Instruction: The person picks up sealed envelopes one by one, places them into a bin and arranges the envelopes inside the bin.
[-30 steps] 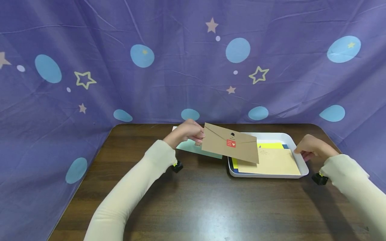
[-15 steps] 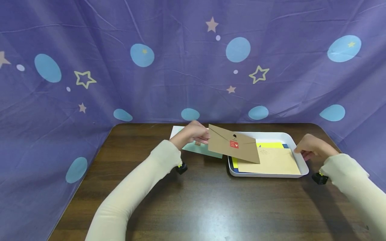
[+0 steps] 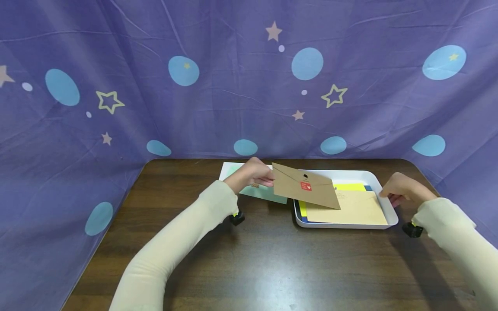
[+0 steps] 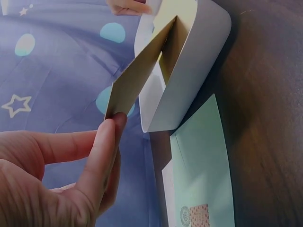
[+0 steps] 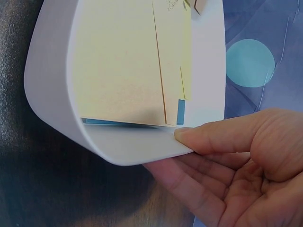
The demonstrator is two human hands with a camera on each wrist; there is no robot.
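Between thumb and fingers, my left hand (image 3: 256,172) pinches the left edge of a brown kraft envelope (image 3: 292,188) with a red heart sticker. The envelope slants down to the right, its far end over a white tray (image 3: 359,176). Inside the tray lie a cream envelope (image 3: 350,209), a yellow one (image 3: 348,187) and something dark blue under them. My right hand (image 3: 402,190) grips the tray's right rim, thumb inside and fingers beneath, as the right wrist view shows. Below the left hand, a mint green envelope (image 4: 201,165) lies on the table beside the tray.
A white sheet or envelope (image 3: 229,169) lies partly under the mint envelope. The brown wooden table (image 3: 249,259) ends at the back against a purple curtain (image 3: 233,86) with stars and blue dots.
My left hand has moved a little to the right, and the kraft envelope has moved with it further over the tray. The right hand and the tray stay where they were.
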